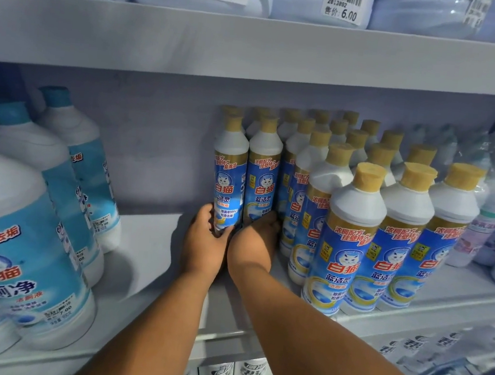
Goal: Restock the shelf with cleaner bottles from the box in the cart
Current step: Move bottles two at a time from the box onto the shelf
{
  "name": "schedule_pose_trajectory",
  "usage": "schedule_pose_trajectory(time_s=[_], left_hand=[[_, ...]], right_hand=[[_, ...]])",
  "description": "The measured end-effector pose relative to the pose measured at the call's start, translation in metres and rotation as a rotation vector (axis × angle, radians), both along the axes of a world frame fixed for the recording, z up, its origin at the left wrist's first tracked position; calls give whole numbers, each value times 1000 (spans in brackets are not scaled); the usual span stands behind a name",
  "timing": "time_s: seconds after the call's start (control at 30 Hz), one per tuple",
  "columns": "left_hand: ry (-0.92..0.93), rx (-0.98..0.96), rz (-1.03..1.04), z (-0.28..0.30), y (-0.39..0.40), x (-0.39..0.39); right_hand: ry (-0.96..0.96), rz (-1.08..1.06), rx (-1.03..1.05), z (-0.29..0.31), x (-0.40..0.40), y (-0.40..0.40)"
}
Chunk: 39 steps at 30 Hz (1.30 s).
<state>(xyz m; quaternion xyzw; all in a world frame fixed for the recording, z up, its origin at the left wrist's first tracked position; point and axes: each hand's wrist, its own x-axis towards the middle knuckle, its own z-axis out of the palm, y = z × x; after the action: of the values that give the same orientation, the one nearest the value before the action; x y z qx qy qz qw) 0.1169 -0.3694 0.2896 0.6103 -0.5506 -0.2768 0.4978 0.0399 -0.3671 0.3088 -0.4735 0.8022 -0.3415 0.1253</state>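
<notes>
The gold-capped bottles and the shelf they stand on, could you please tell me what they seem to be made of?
The gold-capped bottles look like white plastic: opaque, smooth bodies with a soft sheen, wrapped in glossy printed blue labels. The shelf seems to be painted metal, judging by its thin, flat, pale grey matte board, though that is less certain.

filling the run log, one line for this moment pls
step: placing bottles | left hand: grips left bottle | right hand: grips right bottle | where: shelf, at back

White shelf (149,256) carries gold-capped cleaner bottles (353,237) and blue-capped jugs (25,226)
</notes>
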Motion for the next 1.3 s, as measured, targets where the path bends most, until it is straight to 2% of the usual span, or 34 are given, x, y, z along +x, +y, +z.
schedule_pose_trajectory(time_s=[0.33, 0.5, 0.57, 0.67, 0.73, 0.9, 0.97, 1.1, 1.3], left_hand=[[11, 57, -43, 10, 6, -1], [-70, 99, -42, 21, 18, 2], [-175, 130, -111, 29, 27, -1], [-323, 148, -52, 34, 28, -6], [-391, 117, -30, 13, 12, 1], [-595, 189, -4, 78, 92, -17], [-717, 191, -53, 84, 102, -19], [-769, 102, -69, 99, 102, -20], [-828, 2, -58, 124, 91, -21]], right_hand=[[-55, 71, 7, 11, 0, 16], [-112, 330, -82, 62, -22, 61], [9, 472, -93, 96, -37, 81], [294, 657, -145, 158, -65, 107], [464, 722, -153, 199, -84, 117], [691, 816, 11, 251, -109, 120], [721, 837, 85, 255, -113, 116], [583, 814, 138, 258, -125, 96], [736, 770, 149, 250, -137, 67]])
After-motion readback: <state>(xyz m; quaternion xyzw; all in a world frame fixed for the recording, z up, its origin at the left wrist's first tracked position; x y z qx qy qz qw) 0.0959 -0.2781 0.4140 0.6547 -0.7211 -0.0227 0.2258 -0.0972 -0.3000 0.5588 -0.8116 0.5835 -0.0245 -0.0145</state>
